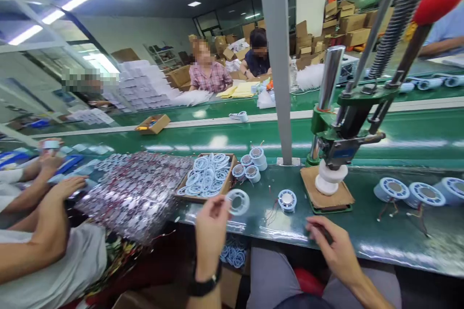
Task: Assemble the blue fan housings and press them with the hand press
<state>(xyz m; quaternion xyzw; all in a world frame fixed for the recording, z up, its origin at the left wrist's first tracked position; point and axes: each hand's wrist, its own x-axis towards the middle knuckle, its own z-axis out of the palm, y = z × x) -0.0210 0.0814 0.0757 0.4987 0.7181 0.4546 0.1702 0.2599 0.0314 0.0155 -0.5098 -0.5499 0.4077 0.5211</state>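
Pinched between the thumb and fingers of my left hand (214,219) is a light blue plastic ring (238,202), held up over the front of the bench. To its right a round blue-and-white motor-like part (287,201) with thin wires stands on the green surface. My right hand (334,246) is curled near the bench's front edge, below the press; something dark shows inside its fingers, too unclear to name. Above it, the hand press (340,140) has a white round block (330,177) under its head, over a brown cardboard pad (308,184).
A cardboard box (180,198) of blue rings stands left, with several stacked round parts (253,166) beside it. More parts (393,188) with wires line the right. A grey post (277,58) rises behind the bench. A co-worker's arm (50,217) is at left, near a wrapped sheet (137,193).
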